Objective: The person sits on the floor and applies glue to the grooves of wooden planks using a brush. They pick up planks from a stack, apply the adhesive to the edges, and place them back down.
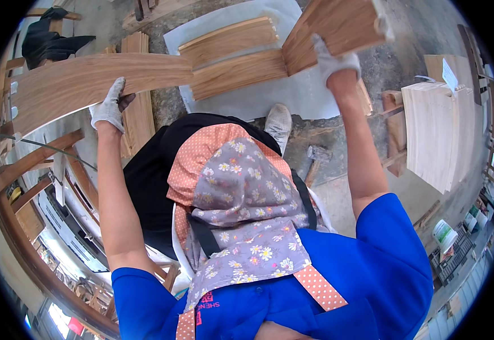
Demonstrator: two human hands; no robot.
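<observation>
Both of my hands wear pale gloves. My left hand (110, 107) grips the lower edge of a long brown wooden board (82, 82) that stretches to the left. On the other side my right hand (337, 62) grips a second wooden board (337, 31), tilted up toward the upper right, its thumb on the face. Between them another wooden board (241, 72) meets both boards at its ends. A further board (230, 39) lies beyond it. Beneath them is a pale sheet (309, 99) on the floor. The fingers behind the boards are partly hidden.
A mallet (317, 161) is on the floor right of my shoe (279, 124). Stacked pale boards (436, 133) stand at the right. More brown boards (139, 113) lie at the left, by a wooden frame (37, 161). A white bucket (444, 235) is farther right.
</observation>
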